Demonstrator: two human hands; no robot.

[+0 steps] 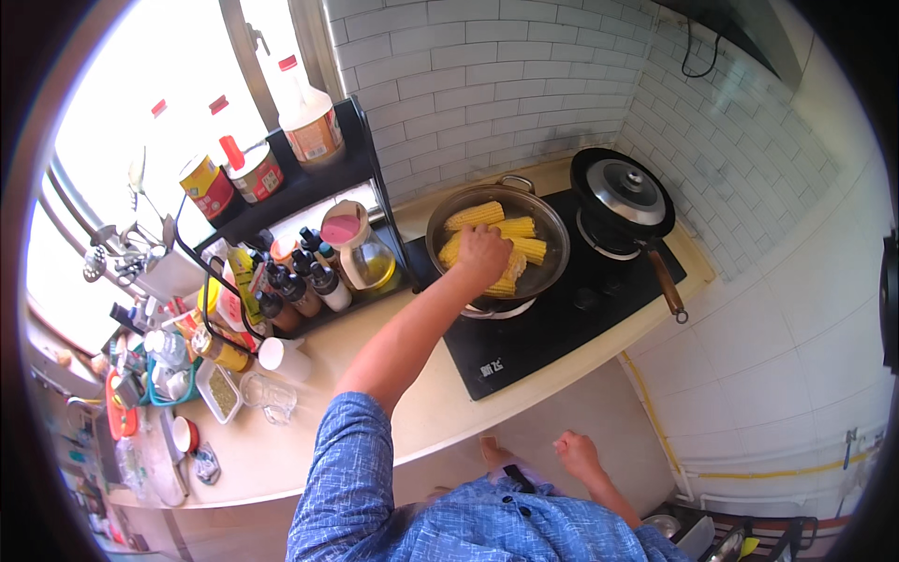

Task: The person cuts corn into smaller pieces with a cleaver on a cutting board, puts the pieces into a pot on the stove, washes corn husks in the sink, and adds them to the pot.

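Observation:
My left hand (484,254) reaches into a wide steel pot (556,223) on the gas hob. It is on top of several yellow corn cobs (477,214); the back of the hand hides its fingertips, so whether it grips a cob cannot be told. Corn pieces lie around it on all sides, heaped together within the pot. Lower down, beyond the counter's front edge, my right hand (578,453) hangs before my body. Its fingers are curled in, and nothing shows in them.
A black pan (583,184) with a lid (618,186) sits on the right burner, its wooden handle (664,277) jutting past the hob (491,365). Left of the pot stands a black rack (319,172) with bottles and an oil jug (362,253). A glass mug (270,398) stands on the counter.

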